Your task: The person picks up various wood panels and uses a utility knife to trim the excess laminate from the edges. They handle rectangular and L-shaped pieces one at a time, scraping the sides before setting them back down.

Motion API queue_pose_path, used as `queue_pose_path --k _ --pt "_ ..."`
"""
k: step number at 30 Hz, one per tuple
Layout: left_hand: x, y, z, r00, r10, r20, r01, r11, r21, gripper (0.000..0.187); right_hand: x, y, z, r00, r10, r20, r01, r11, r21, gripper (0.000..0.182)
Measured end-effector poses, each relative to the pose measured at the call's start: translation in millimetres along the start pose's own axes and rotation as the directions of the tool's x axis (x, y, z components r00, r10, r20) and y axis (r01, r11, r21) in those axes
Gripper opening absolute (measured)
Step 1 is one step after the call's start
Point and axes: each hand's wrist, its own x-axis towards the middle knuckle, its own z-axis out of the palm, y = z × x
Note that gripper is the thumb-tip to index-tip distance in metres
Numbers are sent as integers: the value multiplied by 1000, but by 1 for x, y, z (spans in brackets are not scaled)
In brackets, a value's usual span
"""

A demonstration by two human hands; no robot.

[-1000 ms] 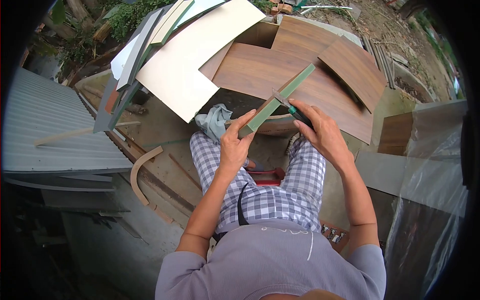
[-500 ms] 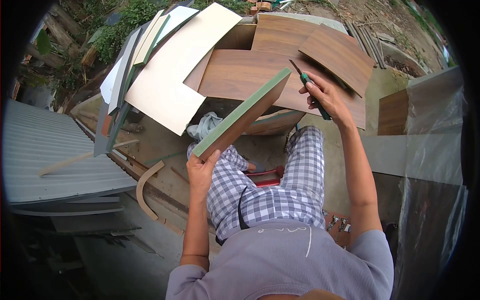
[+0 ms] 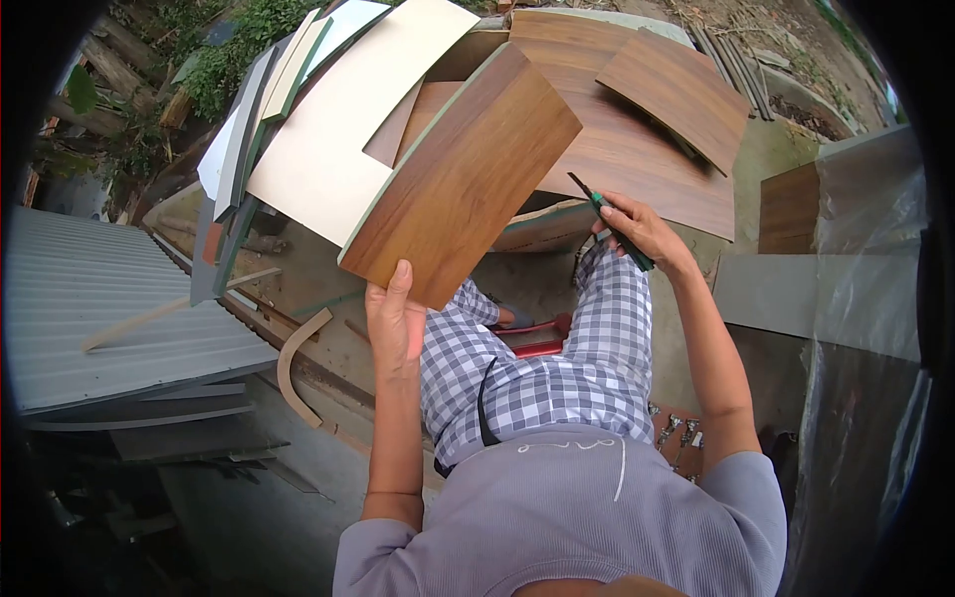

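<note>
The left hand (image 3: 395, 316) grasps a wood-grain board (image 3: 463, 179) by its near corner, thumb up along the brown face, and holds it tilted above the left knee with the face turned toward the camera; a green core shows along its left edge. The right hand (image 3: 640, 228) is clenched on a green-handled knife (image 3: 610, 220) (its thin blade points up and left, clear of the board), and hovers over the right knee. The person sits in checked trousers (image 3: 557, 368). Beyond the board lie more panels: a large cream sheet (image 3: 333, 149) to the left and several brown sheets (image 3: 657, 129) overlapping behind and to the right. A curved wooden strip (image 3: 293, 363) rests on the ground just left of the left forearm, beside corrugated roofing (image 3: 119, 318).
</note>
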Motion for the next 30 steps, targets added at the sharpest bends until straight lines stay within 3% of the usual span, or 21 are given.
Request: queue_pose_path --k 2,3,4,5,6,8,10,12,15,19,22,24,30 --pt "7 -6 9 985 -172 -24 162 960 -230 45 -3 13 4 997 -51 -49 54 997 61 49" --pt "10 -12 10 985 -168 -47 152 959 -239 45 -7 14 9 971 -117 -207 132 989 60 49" --pt "14 -21 10 963 -264 -43 238 919 -315 45 -11 15 14 916 -181 -357 211 976 47 48" --pt "17 -26 13 935 -353 -26 316 864 -392 45 -15 19 21 881 -223 -417 249 969 6 48" --pt "17 -32 17 937 -347 -44 300 862 -409 45 -22 22 30 890 -228 -396 246 969 -6 48" --pt "16 -36 35 868 -495 -39 411 760 -503 39 -42 21 59 715 -472 -515 342 879 -331 46" --pt "14 -43 47 857 -514 -38 415 732 -540 38 -62 21 85 674 -644 -362 417 736 -534 48" --pt "14 -46 54 846 -532 -26 424 702 -572 36 -69 19 102 578 -803 -144 600 538 -592 55" --pt "11 -50 61 797 -604 -1 480 635 -605 36 -68 29 117 561 -826 -46 673 488 -555 63" --pt "2 -46 60 796 -601 75 513 603 -610 38 -56 33 104 568 -820 -70 633 490 -599 64" --pt "-3 -42 53 788 -607 104 538 597 -595 39 -42 33 83 533 -835 -136 576 475 -666 64" --pt "-7 -38 48 793 -597 120 545 607 -579 41 -34 35 67 625 -743 -240 472 604 -643 52" --pt "-16 -31 30 779 -614 129 579 624 -525 45 5 34 9 564 -654 -504 282 726 -627 46"
